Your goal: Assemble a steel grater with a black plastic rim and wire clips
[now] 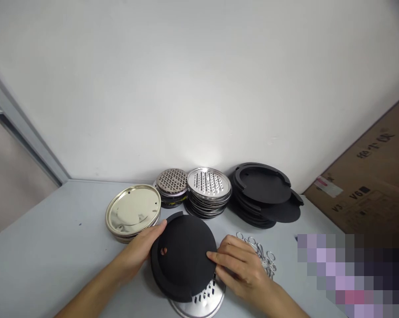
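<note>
Both bare forearms enter from the bottom: the left forearm (pixel 102 282) slants up to the right, the right forearm (pixel 280 299) up to the left. The left hand (pixel 138 251) is in a holding grip, its thumb (pixel 161 226) stretched forward on top and the other fingers mostly hidden below. The right hand (pixel 242 267) shows its back, with bent knuckles and one fingertip (pixel 210 255) pointing towards the left hand in a pinch.
</note>
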`<state>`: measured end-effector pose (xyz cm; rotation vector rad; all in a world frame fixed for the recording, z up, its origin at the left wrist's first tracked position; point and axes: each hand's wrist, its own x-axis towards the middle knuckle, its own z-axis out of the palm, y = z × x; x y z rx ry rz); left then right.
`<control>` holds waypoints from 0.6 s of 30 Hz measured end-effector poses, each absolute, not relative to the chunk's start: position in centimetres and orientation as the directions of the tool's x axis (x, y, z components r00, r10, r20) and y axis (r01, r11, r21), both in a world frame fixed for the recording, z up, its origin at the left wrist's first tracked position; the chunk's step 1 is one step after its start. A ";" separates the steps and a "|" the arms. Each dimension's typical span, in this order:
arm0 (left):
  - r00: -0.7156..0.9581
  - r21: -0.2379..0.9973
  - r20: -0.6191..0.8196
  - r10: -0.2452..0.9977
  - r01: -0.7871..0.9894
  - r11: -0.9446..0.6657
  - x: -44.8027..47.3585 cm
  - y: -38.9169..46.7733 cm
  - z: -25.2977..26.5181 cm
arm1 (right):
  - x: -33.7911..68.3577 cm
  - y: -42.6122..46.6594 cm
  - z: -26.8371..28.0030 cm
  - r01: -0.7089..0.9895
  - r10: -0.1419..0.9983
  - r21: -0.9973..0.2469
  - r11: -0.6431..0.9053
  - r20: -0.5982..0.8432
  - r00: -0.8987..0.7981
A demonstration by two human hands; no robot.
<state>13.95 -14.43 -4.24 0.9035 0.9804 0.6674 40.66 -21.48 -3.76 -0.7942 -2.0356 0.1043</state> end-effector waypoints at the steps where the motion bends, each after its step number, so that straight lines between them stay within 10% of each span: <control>1: 0.411 0.879 -0.397 0.821 -0.087 0.469 13.9 -14.4 -4.3 | 40.7 -21.4 -3.9 0.501 0.585 -0.374 0.781 0.720 -0.373; 11: 0.335 0.866 -0.422 0.842 -0.125 0.484 14.0 -14.5 -4.0 | 41.6 -21.0 -3.7 0.688 0.966 -0.682 0.251 0.226 -0.128; 18: 0.343 0.829 -0.467 0.815 -0.151 0.539 13.8 -14.3 -3.3 | 41.9 -20.8 -2.7 0.702 0.991 -0.706 -0.099 -0.132 0.006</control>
